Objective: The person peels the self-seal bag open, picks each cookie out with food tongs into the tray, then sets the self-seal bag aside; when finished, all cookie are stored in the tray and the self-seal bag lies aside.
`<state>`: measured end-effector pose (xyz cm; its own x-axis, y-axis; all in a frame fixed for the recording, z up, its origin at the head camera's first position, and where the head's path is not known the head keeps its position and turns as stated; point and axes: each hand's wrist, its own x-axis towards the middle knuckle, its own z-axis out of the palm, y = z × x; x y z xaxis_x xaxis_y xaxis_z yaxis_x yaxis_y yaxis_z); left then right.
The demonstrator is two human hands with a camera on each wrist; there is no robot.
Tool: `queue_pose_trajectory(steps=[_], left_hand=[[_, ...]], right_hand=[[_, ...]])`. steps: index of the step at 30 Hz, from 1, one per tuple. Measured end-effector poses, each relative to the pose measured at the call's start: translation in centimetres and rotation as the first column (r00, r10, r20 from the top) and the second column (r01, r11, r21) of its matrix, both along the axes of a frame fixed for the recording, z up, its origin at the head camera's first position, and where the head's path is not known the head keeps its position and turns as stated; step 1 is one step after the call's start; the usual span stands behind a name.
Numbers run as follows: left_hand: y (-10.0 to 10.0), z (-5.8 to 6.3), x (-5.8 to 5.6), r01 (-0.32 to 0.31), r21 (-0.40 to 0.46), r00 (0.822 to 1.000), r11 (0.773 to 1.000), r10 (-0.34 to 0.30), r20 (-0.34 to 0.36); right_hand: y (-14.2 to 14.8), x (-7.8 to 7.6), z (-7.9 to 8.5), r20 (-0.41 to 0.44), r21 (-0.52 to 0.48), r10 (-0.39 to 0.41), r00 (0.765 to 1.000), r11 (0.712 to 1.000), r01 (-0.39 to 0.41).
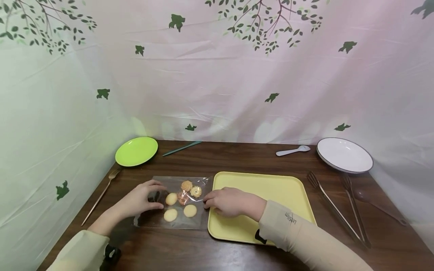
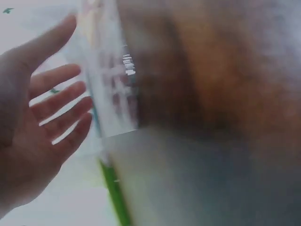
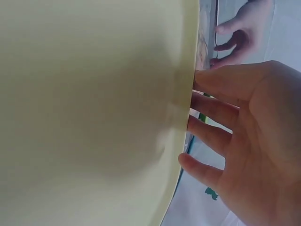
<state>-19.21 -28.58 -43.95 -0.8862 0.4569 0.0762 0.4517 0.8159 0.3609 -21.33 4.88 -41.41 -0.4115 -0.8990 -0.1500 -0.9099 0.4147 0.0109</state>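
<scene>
A clear plastic bag (image 1: 200, 222) lies flat on the table, with several round cookies (image 1: 190, 210) showing through it, some plain, some piped. My left hand (image 1: 144, 197) is over its left side, thumb and fingers parted; the left wrist view has that hand (image 2: 51, 113) with straight, spread fingers and nothing held. At the bag's right edge is my right hand (image 1: 225, 202), above the left rim of a yellow tray (image 1: 271, 184). In the right wrist view, the fingers of the right hand (image 3: 249, 132) reach to the tray rim, loosely apart; their tips are partly hidden.
A green plate (image 1: 136, 151) and a fork (image 1: 105, 192) lie at the left, a teal knife (image 1: 182, 148) at the back. To the right are a pale spoon (image 1: 293, 150), a white plate (image 1: 344, 154), metal tongs (image 1: 352, 210) and a dark long-handled utensil (image 1: 379, 209). Fabric walls enclose the table.
</scene>
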Motion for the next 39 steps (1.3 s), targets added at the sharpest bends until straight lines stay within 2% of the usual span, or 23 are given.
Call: queue_pose_trajectory(steps=[6,11,23,29,33,39], left_hand=[[-0.1,-1.4,-0.3,-0.068,0.123,0.997,0.99,0.065,0.033],[0.3,-1.6,-0.2,-0.138,0.181,0.99,0.974,0.129,0.06],[1.2,-1.7,-0.2,-0.221,0.222,0.974,0.949,0.226,0.004],[1.7,-1.8,-0.4,-0.224,0.222,0.973,0.949,0.231,-0.007],[1.7,-1.8,-0.3,-0.23,0.2,0.972,0.952,0.234,0.005],[1.6,-1.7,-0.1,-0.174,0.126,0.984,0.977,0.177,-0.011]], right_hand=[[-0.1,0.1,0.1,0.038,0.018,-0.032,0.999,0.999,0.031],[-0.1,0.2,0.4,0.051,0.023,-0.042,0.998,0.999,0.041],[-0.1,0.3,0.7,0.062,0.004,-0.044,0.997,0.999,0.044],[0.2,0.6,1.1,0.089,0.022,-0.078,0.993,0.997,0.077],[0.2,0.5,1.1,0.095,0.023,-0.073,0.993,0.997,0.071],[0.0,0.5,0.9,0.102,0.03,-0.071,0.992,0.997,0.069]])
